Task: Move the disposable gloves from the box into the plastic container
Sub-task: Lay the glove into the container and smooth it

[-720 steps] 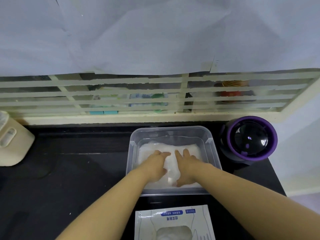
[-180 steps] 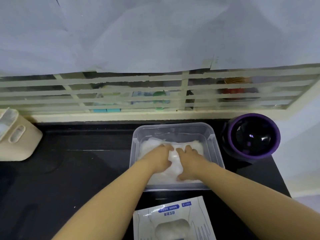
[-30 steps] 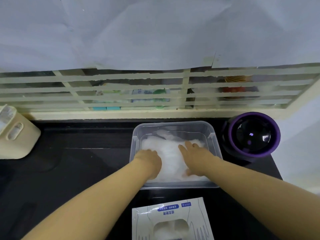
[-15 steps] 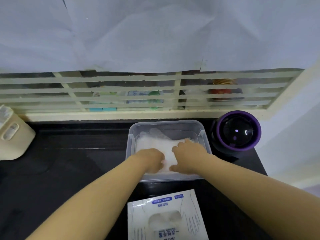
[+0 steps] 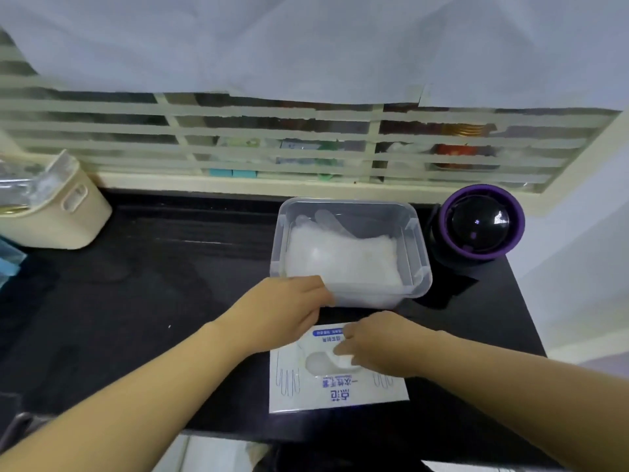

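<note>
Reaching into the oval hole (image 5: 316, 364) of the flat white cardboard box (image 5: 381, 395), the right hand (image 5: 384, 342) had its fingers curled and looked to be pinching the white glove bunch (image 5: 344, 362) there. The left hand (image 5: 282, 311) lay over the box's far left corner, fingers straight and close together, just beside the clear plastic container (image 5: 419, 253). That tub sat just past the box on the far side, with a pile of thin see-through gloves (image 5: 340, 260) inside. The hole ran long from left to right, and the right hand was nearer to it. The blue Chinese writing (image 5: 340, 394) on the box was upside down and too blurry to read.
</note>
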`<state>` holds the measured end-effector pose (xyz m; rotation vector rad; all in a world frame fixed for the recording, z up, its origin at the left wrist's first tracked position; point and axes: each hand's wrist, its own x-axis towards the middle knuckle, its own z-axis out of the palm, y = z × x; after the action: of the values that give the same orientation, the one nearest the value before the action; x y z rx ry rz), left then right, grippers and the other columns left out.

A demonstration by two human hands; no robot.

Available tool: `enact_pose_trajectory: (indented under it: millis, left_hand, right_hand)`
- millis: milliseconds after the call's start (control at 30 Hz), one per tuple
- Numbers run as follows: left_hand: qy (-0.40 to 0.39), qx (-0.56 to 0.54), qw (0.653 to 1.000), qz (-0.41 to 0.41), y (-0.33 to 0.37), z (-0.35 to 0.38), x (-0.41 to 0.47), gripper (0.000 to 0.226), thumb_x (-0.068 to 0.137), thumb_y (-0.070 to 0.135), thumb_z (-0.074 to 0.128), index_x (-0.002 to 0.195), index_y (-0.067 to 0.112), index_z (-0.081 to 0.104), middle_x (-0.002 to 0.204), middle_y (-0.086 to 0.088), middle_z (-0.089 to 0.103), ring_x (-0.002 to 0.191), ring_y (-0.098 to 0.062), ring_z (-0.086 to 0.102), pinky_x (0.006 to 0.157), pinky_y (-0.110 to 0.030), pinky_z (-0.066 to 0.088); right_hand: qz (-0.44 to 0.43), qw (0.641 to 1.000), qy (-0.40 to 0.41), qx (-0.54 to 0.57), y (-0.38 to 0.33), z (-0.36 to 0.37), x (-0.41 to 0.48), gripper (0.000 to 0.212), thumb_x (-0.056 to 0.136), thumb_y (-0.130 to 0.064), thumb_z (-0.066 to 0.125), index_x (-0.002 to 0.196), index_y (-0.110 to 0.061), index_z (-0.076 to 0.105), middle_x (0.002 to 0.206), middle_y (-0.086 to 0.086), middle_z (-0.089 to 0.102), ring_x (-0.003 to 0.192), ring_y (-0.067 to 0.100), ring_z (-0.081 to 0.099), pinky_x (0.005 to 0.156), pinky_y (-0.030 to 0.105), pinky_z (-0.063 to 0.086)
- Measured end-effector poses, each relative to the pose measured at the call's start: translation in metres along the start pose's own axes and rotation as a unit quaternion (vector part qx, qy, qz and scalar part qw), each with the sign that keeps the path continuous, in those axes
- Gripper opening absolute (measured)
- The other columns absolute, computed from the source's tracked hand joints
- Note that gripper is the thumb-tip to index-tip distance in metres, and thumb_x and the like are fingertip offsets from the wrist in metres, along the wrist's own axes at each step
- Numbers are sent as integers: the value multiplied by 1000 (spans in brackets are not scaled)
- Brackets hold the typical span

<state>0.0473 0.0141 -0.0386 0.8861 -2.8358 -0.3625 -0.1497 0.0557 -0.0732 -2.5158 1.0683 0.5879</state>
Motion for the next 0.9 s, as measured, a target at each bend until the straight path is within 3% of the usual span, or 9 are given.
enact_pose_trajectory:
  millis: [67, 167, 233, 267, 333, 467, 633, 767, 900]
  left_hand:
    - [-10, -1, 1000, 9, 1, 15, -19, 33, 91, 30, 39, 104, 22, 69, 94, 8, 65, 69, -14, 64, 55, -32, 54]
    - [-101, -2, 994, -51, 5, 40, -42, 50, 92, 51, 45, 136, 28, 51, 127, 5, 56, 108, -17, 58, 90, -36, 50]
    - [-208, 17, 972, -107, 4, 53, -50, 88, 83, 64, 57, 153, 29, 20, 157, 1, 24, 141, -20, 28, 116, -37, 25]
    - [-251, 28, 958, -133, 6, 55, -53, 101, 79, 67, 60, 155, 27, 8, 162, 0, 8, 147, -21, 12, 121, -39, 14]
    - [-275, 35, 948, -157, 7, 58, -56, 112, 76, 68, 64, 155, 25, -2, 163, 0, -8, 149, -23, -2, 122, -42, 5]
    - [-278, 53, 944, -171, 10, 60, -56, 114, 75, 65, 68, 155, 23, -2, 163, -2, -6, 149, -26, 0, 121, -45, 8]
    - [-276, 54, 944, -173, 13, 58, -56, 113, 76, 64, 67, 155, 24, -2, 163, -1, -5, 149, -26, 1, 121, -45, 6]
    - [-278, 66, 944, -168, 14, 55, -56, 113, 75, 64, 68, 156, 23, 0, 163, -2, -2, 149, -26, 4, 120, -46, 5]
    - [-290, 64, 940, -165, 15, 49, -52, 113, 74, 64, 69, 156, 27, 1, 164, 0, 0, 149, -26, 5, 120, -49, 4]
  right_hand:
    - [-23, 999, 26, -22, -3, 15, 9, 36, 103, -33, 39, 139, -36, 39, 117, 2, 56, 95, 26, 59, 70, 36, 46]
    - [-91, 992, 43, -75, -7, 25, 19, 44, 99, -22, 45, 141, -32, 36, 108, 8, 54, 78, 31, 58, 57, 36, 38]
    - [-78, 992, 48, -83, -8, 25, 20, 44, 98, -22, 45, 139, -33, 36, 108, 7, 53, 79, 30, 58, 58, 36, 38]
    - [-70, 992, 48, -90, -8, 25, 22, 44, 99, -22, 45, 140, -34, 34, 109, 6, 53, 78, 28, 57, 60, 36, 40]
    - [-58, 992, 41, -108, -12, 25, 26, 45, 98, -18, 45, 139, -33, 34, 105, 4, 52, 73, 23, 49, 61, 36, 39]
    - [-33, 992, 32, -118, -23, 25, 29, 24, 98, -13, 45, 119, -23, 50, 95, 4, 53, 74, 23, 48, 61, 34, 32]
    - [-38, 994, 12, -104, -21, 14, 12, 15, 94, -9, 48, 101, -13, 61, 103, 3, 57, 81, 25, 56, 64, 35, 41]
    - [-48, 995, 76, -42, -18, -7, -15, 15, 99, -19, 45, 99, -21, 61, 97, -8, 49, 81, 20, 56, 69, 36, 47]
    - [32, 969, 204, 138, -10, -52, -40, 16, 100, -28, 43, 95, -25, 59, 94, -15, 48, 85, 4, 53, 78, 19, 44]
